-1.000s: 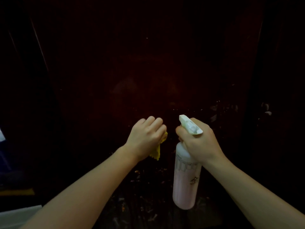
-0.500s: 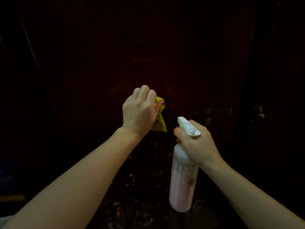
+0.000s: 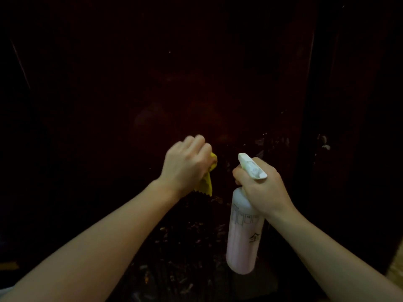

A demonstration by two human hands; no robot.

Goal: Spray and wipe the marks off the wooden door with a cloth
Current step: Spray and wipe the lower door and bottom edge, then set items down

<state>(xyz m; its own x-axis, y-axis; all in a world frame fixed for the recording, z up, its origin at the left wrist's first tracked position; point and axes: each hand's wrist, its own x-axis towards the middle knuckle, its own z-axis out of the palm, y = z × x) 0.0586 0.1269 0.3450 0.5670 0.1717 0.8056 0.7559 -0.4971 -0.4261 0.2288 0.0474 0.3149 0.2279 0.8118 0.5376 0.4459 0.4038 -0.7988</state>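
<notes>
Wiping downward now: your left hand (image 3: 185, 163), fingers bunched on the yellow cloth (image 3: 206, 184), has dropped back down the wooden door (image 3: 152, 83) since half a second ago. Your right hand (image 3: 261, 188) stays wrapped round the spray bottle (image 3: 243, 240); marks (image 3: 192, 234) below remain, so the scrub isn't finished.

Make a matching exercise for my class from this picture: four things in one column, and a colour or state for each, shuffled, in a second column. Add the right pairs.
Column 1
1. cloth
2. spray bottle
3. wooden door
4. right hand

Column 2
A. dark, with pale marks low down
B. yellow, bunched in the left hand
C. wrapped around a trigger head
D. pale pink, held upright

Pairs: 1-B, 2-D, 3-A, 4-C
</notes>
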